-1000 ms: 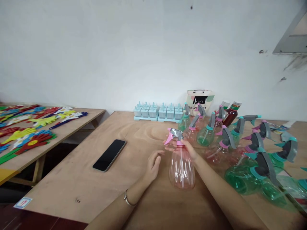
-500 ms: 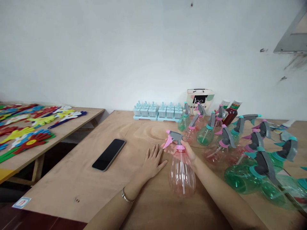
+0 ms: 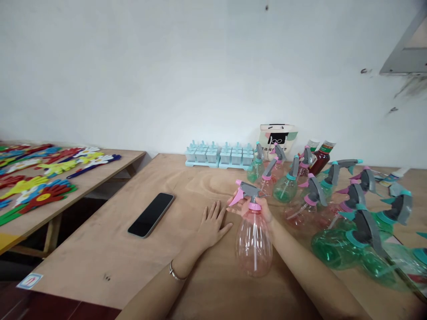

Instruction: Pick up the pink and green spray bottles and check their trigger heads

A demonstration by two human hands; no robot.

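A clear pink spray bottle (image 3: 254, 249) with a pink collar and a grey and pink trigger head stands in front of me, its nozzle pointing left. My right hand (image 3: 265, 213) is around the neck from behind, partly hidden by the bottle; fingers show left of the neck. Whether the base touches the table is hard to tell. My left hand (image 3: 212, 227) lies flat, palm down, on the wooden table (image 3: 110, 262), just left of the bottle, with fingers spread and nothing held. To its left lies a black phone (image 3: 151, 215).
Several green and pink spray bottles (image 3: 308, 200) crowd the right side. Light blue ice-pop moulds (image 3: 218, 155), a paper bag (image 3: 278, 135) and dark red sauce bottles (image 3: 320, 160) stand along the wall. Another table (image 3: 83, 178) at left bears colourful hand-shaped pieces.
The top of the pink spray bottle has shifted slightly right, and its head is angled a little differently in my right hand. My left hand stays where it was.
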